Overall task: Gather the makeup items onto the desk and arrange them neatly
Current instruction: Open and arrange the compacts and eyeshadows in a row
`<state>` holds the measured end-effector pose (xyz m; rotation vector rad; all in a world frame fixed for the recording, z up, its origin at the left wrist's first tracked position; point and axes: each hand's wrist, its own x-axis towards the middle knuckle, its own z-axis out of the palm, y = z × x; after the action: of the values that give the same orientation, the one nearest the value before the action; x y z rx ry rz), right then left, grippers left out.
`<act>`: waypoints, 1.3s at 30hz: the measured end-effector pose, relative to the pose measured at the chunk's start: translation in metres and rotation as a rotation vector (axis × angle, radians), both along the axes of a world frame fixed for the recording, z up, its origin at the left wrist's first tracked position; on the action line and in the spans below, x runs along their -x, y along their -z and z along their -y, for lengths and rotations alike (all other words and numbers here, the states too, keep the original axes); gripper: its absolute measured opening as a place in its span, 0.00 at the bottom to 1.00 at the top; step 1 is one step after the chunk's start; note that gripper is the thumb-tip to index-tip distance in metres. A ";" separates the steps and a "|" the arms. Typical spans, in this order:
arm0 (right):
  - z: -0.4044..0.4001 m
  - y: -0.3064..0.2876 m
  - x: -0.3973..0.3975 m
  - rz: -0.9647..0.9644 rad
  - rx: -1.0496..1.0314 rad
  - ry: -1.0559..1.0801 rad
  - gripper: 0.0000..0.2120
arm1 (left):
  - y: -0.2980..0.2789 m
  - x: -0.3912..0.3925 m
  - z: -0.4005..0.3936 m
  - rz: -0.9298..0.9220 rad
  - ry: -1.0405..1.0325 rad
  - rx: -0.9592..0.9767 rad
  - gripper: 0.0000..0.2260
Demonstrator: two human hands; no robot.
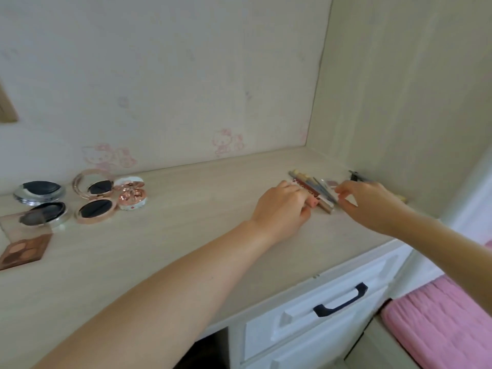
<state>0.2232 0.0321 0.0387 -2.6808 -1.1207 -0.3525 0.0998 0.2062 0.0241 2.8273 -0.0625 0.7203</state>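
Right of centre, the left hand [282, 206] and right hand [368, 202] curled onto the lipstick tubes [315, 191]; these (light, stiff, likely slippery) seemed best pinched mid-barrel.

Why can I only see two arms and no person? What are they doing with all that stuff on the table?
The camera sits on the person's head and looks down, so you only see their arms. There is just this one picture. The left hand and the right hand are both on a bunch of makeup sticks near the corner of the desk, lining them up side by side. The fingers curl around the sticks. Far to the left lie round compacts, some open, and a brown eyeshadow palette. Below the desk is a white drawer with a dark handle.
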 end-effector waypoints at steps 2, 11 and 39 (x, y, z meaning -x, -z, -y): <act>0.006 -0.002 -0.022 -0.005 0.014 0.023 0.10 | -0.005 -0.025 0.007 -0.027 0.000 -0.030 0.10; 0.000 0.009 -0.092 -0.081 0.109 0.077 0.18 | -0.010 -0.124 0.019 -0.249 -0.052 0.018 0.16; 0.023 0.025 -0.120 -0.243 -0.058 0.213 0.19 | 0.003 -0.185 0.059 -0.381 0.112 0.018 0.16</act>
<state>0.3430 0.0090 0.0134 -2.7067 -0.7477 -0.0870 0.2853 0.1477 0.0214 2.8614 -0.1478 0.1520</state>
